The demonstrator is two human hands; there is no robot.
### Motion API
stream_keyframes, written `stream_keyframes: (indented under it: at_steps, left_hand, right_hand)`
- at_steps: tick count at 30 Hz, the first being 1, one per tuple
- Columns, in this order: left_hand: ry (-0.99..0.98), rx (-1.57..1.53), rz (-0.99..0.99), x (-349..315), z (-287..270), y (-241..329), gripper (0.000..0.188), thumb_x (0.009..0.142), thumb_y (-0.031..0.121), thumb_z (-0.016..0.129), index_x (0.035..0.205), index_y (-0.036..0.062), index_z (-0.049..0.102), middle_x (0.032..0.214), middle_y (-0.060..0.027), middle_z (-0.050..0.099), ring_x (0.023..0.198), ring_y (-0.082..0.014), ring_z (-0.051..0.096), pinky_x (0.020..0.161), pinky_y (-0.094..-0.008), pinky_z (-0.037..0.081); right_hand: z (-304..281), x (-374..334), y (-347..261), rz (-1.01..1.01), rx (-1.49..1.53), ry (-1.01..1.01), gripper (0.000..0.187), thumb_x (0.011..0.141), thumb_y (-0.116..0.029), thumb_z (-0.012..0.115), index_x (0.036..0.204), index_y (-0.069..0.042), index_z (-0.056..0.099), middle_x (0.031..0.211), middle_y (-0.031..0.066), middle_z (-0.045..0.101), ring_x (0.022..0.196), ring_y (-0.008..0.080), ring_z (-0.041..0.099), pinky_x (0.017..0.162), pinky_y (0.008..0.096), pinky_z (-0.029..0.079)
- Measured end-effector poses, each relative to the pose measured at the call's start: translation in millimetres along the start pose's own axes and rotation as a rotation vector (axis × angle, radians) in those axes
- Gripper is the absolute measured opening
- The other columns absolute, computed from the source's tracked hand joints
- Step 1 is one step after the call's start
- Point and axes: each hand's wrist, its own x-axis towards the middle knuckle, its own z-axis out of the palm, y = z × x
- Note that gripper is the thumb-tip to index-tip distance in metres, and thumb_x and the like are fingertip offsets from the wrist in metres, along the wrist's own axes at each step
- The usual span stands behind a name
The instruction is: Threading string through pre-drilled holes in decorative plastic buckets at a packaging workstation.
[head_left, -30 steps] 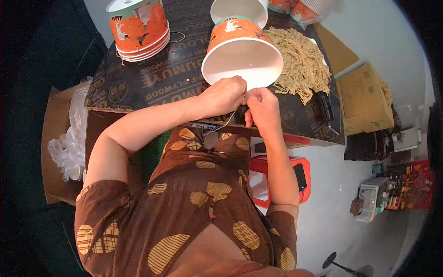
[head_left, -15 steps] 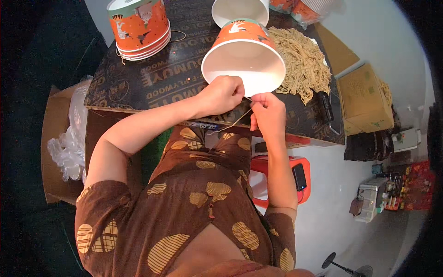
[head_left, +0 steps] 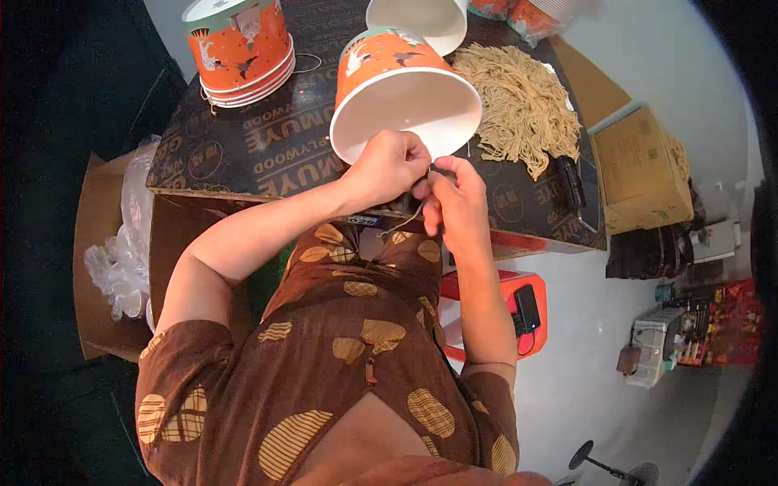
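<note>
An orange paper bucket (head_left: 405,113) with a white inside and a printed outside lies on its side, its mouth facing me. At its lower rim my left hand (head_left: 386,168) is closed, the fingertips pinched on a thin beige string. Close beside it, my right hand (head_left: 459,206) pinches the same string (head_left: 412,219), whose loose end hangs down past the table edge. The fingertips nearly meet, and they hide the spot where string and rim come together.
A stack of upside-down orange buckets (head_left: 243,61) stands at the far left, a thin loop beside it. Behind the near bucket lies a white-mouthed one (head_left: 425,20). A heap of beige strings (head_left: 523,105) spreads on the right of the dark table (head_left: 219,150). Cardboard boxes (head_left: 644,174) flank both sides.
The near bucket has shifted left and turned, its mouth now slanting. My right hand has moved slightly left, closer to the left one, and the string's free part looks shorter.
</note>
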Motion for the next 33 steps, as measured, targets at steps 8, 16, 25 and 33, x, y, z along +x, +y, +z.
stream_keyframes:
  at_steps: [8,16,25,33]
  left_hand:
    - [-0.015,-0.103,-0.096,-4,-5,8,0.015,0.089,0.009,0.059,0.082,-0.0025,0.064,0.064,-0.0011,0.057,0.051,-0.0066,0.050,0.045,-0.0226,0.038]
    - [-0.080,-0.164,-0.109,-6,-6,8,0.022,0.096,0.011,0.050,0.086,-0.0020,0.065,0.064,-0.0003,0.055,0.049,-0.0060,0.046,0.043,-0.0227,0.033]
    - [0.044,0.094,0.026,-10,-4,2,0.012,0.089,0.001,0.050,0.094,-0.0044,0.059,0.083,-0.0114,0.061,0.066,-0.0175,0.059,0.058,-0.0311,0.047]
    - [0.095,0.506,0.399,-8,-6,-5,0.016,0.075,-0.003,0.061,0.091,-0.0017,0.060,0.093,-0.0164,0.059,0.081,-0.0333,0.061,0.074,-0.0410,0.049]
  right_hand:
    - [5,4,14,-0.521,-0.679,0.267,0.008,0.086,-0.006,0.065,0.093,-0.002,0.063,0.057,0.0020,0.050,0.049,0.0089,0.041,0.047,0.0277,0.037]
    - [2,6,20,-0.614,-0.698,0.268,0.007,0.083,-0.002,0.066,0.088,-0.003,0.061,0.066,0.0147,0.060,0.057,0.0304,0.060,0.055,0.0367,0.045]
    - [3,5,17,-0.606,-0.686,0.256,0.006,0.084,-0.002,0.065,0.084,-0.001,0.059,0.067,0.0142,0.058,0.057,0.0261,0.058,0.055,0.0349,0.045]
    - [3,4,17,-0.596,-0.660,0.248,0.006,0.084,-0.004,0.065,0.085,0.000,0.061,0.071,0.0149,0.061,0.060,0.0275,0.061,0.058,0.0355,0.047]
